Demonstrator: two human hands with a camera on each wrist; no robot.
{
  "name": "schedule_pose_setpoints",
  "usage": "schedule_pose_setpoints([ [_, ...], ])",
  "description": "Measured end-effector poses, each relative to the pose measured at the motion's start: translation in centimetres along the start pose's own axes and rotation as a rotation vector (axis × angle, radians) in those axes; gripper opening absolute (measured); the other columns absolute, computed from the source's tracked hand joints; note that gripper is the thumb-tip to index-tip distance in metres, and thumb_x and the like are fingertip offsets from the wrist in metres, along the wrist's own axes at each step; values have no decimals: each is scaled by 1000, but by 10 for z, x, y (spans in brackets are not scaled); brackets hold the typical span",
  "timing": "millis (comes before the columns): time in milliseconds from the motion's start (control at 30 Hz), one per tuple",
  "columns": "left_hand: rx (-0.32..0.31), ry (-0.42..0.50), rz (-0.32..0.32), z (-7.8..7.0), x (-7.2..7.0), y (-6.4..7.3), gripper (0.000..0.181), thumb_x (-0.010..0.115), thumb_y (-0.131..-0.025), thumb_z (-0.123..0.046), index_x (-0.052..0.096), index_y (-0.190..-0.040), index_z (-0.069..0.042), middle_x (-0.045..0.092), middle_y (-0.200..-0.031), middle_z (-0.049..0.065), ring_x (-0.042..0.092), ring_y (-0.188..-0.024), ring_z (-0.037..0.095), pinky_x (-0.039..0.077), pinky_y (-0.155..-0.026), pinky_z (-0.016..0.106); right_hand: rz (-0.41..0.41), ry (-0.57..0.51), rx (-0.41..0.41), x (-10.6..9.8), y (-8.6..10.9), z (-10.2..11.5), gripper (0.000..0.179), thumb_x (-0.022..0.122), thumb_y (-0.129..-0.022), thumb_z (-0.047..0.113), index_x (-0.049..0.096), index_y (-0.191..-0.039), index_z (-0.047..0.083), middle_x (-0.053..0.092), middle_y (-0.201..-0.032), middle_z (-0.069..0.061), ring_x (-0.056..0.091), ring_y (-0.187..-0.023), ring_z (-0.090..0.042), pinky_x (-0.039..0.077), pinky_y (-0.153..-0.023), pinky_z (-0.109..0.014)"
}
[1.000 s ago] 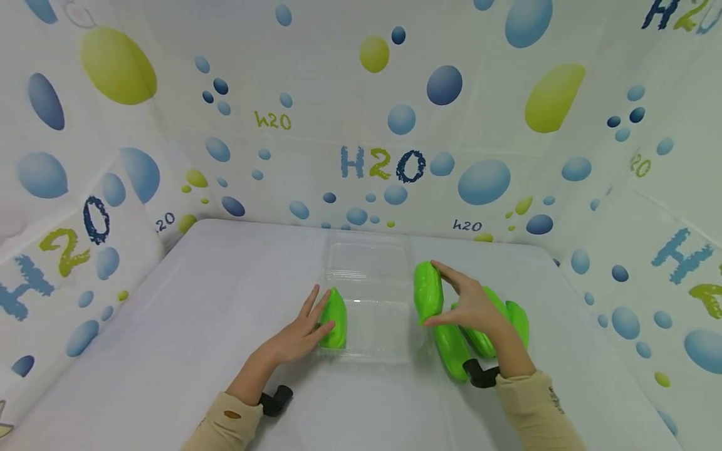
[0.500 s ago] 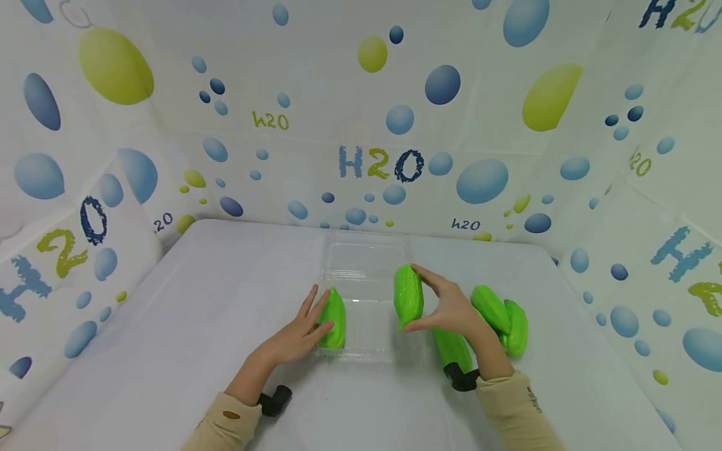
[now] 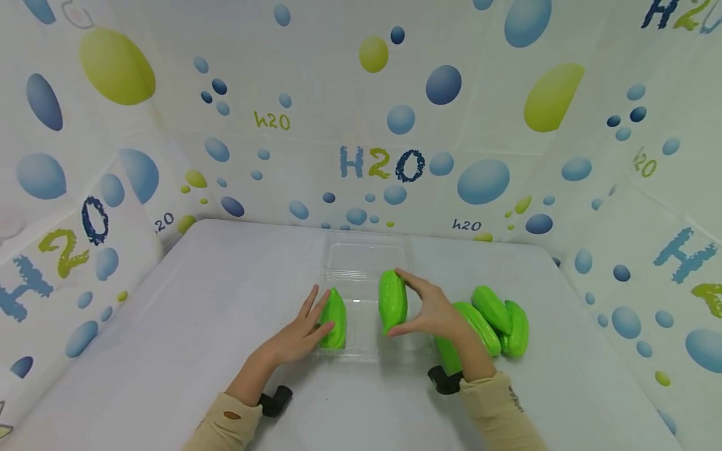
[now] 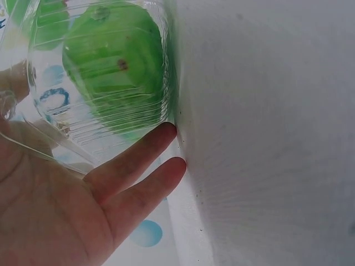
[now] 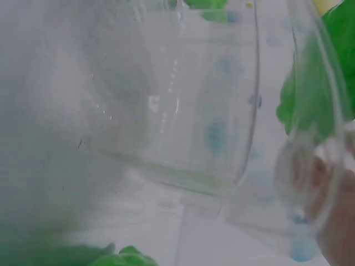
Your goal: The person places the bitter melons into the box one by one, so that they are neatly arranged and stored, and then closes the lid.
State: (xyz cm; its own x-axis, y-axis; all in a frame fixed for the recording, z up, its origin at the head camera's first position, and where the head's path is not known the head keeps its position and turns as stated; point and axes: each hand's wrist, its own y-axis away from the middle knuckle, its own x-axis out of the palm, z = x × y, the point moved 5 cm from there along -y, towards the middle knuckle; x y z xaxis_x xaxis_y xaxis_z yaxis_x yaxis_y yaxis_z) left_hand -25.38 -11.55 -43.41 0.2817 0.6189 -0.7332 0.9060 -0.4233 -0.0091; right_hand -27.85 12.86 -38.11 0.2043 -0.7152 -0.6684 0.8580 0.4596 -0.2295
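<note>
A clear plastic clamshell container (image 3: 369, 354) lies mid-table, its lid (image 3: 366, 254) folded open away from me. One long, bright green, ridged vegetable, cucumber-like (image 3: 336, 319), is inside along the left wall. My left hand (image 3: 293, 338) rests at that wall with fingers spread and fairly straight, the thumb crossing the rim; in the left wrist view, two fingertips (image 4: 166, 133) lie outside the ribbed wall. My right hand (image 3: 431, 313) grips a second green cucumber-like vegetable (image 3: 393, 302) by its two ends, above the container's right half. The right wrist view shows this vegetable (image 5: 324, 77) beyond the clear wall.
Several more green vegetables (image 3: 493, 310) lie in a loose pile to the right of the container, partly behind my right forearm. White cloth covers the table (image 3: 242, 269). A patterned curtain (image 3: 316, 125) stands behind it and at both sides.
My right hand has carried its green vegetable leftward from beside the container to over its right half. My left hand and the container have stayed in place.
</note>
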Motion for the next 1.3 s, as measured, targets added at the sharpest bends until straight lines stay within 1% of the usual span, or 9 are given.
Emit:
schedule_pose_setpoints([
  [233,2,-3,-1,-1,0,0,66,36,-98,-41,3,-149,-13,-13,-151,13,21,-130,46,33,-91,62,-1,11,-7,10,-5,1,114,86,-50,50,31,-143,14,34,-144,-1,32,-131,-22,31,-102,-42],
  [533,-8,-5,-6,-2,0,1,67,36,-98,-43,3,-149,-14,-12,-152,12,22,-130,45,33,-92,61,6,18,-10,24,-12,4,113,87,-49,47,34,-142,11,38,-142,-4,36,-128,-24,33,-101,-44],
  [767,-12,-8,-9,-1,-1,1,67,36,-98,-42,4,-149,-14,-12,-152,11,23,-130,45,33,-92,61,29,25,16,39,-16,4,112,87,-50,48,33,-143,12,38,-142,-2,35,-129,-21,33,-101,-43],
  [867,-13,-6,-6,-2,-1,1,67,36,-98,-42,3,-149,-14,-13,-152,11,23,-130,45,33,-92,61,42,34,24,45,-18,5,111,87,-52,46,33,-142,11,38,-142,-4,35,-129,-24,32,-100,-46],
  [1000,-16,-2,-2,-3,-1,1,66,37,-98,-40,3,-148,-13,-13,-151,12,23,-130,45,33,-92,61,59,55,30,52,-21,6,109,87,-53,43,33,-142,9,37,-142,-5,34,-130,-25,31,-101,-46],
  [1200,-17,-1,0,-4,-1,2,66,37,-98,-41,3,-149,-14,-13,-151,12,25,-128,46,33,-91,61,80,94,52,59,-25,8,110,87,-53,45,34,-142,7,37,-143,-7,33,-130,-26,30,-102,-45],
  [1300,-21,0,2,-4,-1,3,66,36,-98,-40,3,-149,-14,-13,-151,13,26,-128,47,33,-91,61,98,90,64,62,-25,9,111,87,-53,45,33,-141,5,37,-142,-10,33,-130,-28,30,-102,-46],
])
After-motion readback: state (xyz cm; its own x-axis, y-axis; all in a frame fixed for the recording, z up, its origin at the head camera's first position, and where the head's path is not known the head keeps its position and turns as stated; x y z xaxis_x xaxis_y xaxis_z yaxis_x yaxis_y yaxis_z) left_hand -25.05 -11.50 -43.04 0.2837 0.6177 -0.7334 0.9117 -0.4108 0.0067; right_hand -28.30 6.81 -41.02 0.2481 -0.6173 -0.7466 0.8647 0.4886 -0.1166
